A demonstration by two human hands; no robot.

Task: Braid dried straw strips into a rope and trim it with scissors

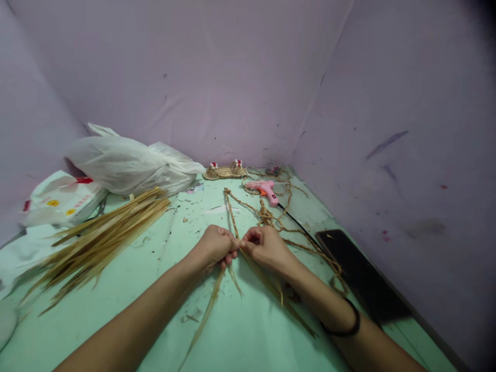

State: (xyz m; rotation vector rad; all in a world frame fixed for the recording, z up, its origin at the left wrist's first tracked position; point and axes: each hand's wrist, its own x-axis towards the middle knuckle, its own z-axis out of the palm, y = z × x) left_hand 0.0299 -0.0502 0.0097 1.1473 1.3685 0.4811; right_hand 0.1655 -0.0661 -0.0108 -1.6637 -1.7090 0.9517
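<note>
Loose strips (264, 278) trail nearest. Left hand (217, 244) and right hand (267, 249) meet, fingertips pinching the cord (231, 212) mid-table; it looks light, supple, slightly rough, best held at its near end. Farther right: glue gun (271, 190).

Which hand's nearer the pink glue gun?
Right. The right hand is on the near side of the pink glue gun, roughly in line with it; the left hand is also on the near side but farther off to the left.
</note>
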